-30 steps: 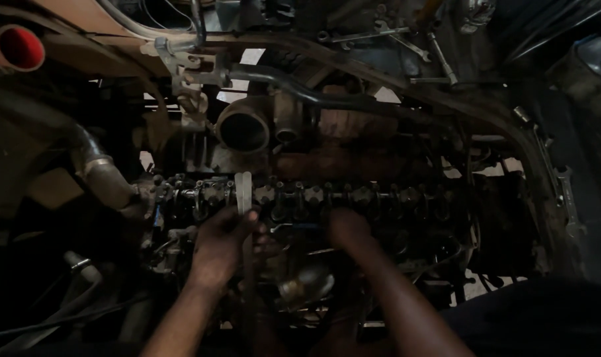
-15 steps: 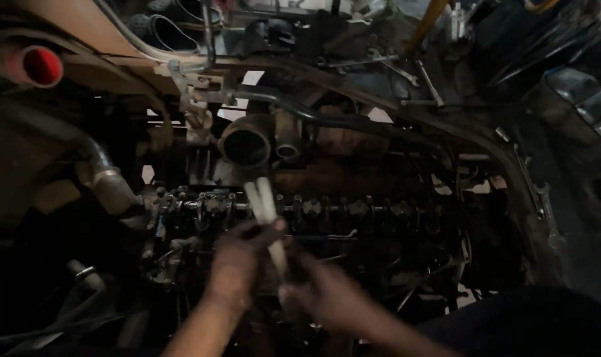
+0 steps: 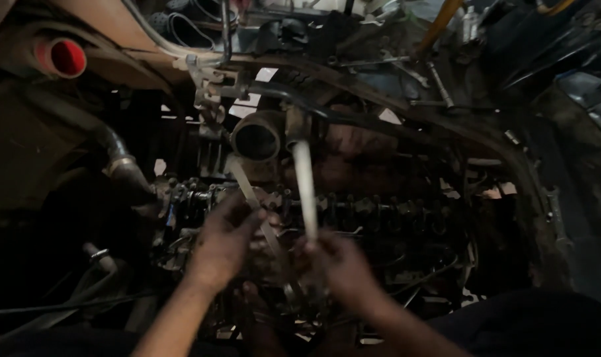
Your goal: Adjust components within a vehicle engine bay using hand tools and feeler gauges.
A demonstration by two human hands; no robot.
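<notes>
- Strips of pale metal are being held over the open engine: the left hand (image 3: 224, 241) is pinching a thin flat strip (image 3: 251, 198), fingers closed on it.
- Beside it, the right hand (image 3: 337, 261) is gripping a longer pale strip (image 3: 305, 188), which is standing nearly upright.
- Beyond them, a round pipe opening (image 3: 256, 137) is facing the hands.
- Farther left, a red-ended tube (image 3: 62, 57) is sitting.

rod (image 3: 305, 188): pale white | strip (image 3: 253, 198): dull silver-grey | engine (image 3: 380, 218): dark, greasy black-brown | round port (image 3: 257, 137): rusty grey rim, black inside | cap (image 3: 62, 58): red | pipe (image 3: 439, 20): yellow-orange
</notes>
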